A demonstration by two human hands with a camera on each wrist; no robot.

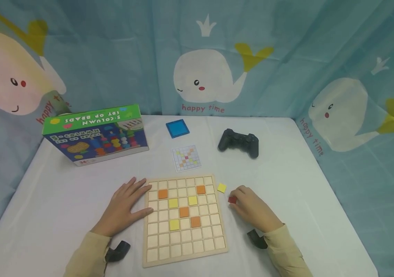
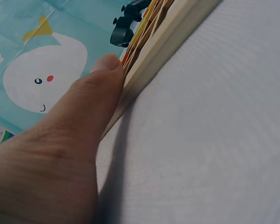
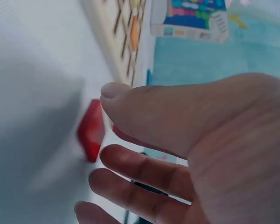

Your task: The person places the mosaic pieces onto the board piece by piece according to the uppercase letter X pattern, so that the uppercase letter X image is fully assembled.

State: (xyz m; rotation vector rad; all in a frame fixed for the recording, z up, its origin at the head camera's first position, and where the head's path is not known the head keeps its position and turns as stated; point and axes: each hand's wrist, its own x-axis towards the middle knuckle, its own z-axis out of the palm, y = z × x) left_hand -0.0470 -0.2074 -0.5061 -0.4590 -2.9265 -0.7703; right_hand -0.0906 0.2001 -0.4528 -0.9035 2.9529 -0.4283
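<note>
A square wooden grid board point(image 1: 185, 246) lies on the table with orange tiles point(image 1: 184, 212) and yellow tiles point(image 1: 174, 224) in some of its cells. My left hand point(image 1: 122, 209) lies along the board's left side, fingers spread, with the thumb and a fingertip over its edge. The left wrist view shows the left thumb point(image 2: 100, 86) against the wooden rim. To the right of the board, my right hand point(image 1: 253, 207) pinches a small red tile point(image 3: 91, 131) between thumb and index finger, low over the table. A loose yellow tile point(image 1: 221, 187) lies beside the board's upper right corner.
Beyond the board lie a printed pattern card point(image 1: 186, 158), a blue square tray point(image 1: 177, 128) and a black game controller point(image 1: 239, 142). A bead-set box point(image 1: 96, 134) stands at the back left. A whale-print curtain point(image 1: 141, 57) hangs behind the white table point(image 1: 297, 173).
</note>
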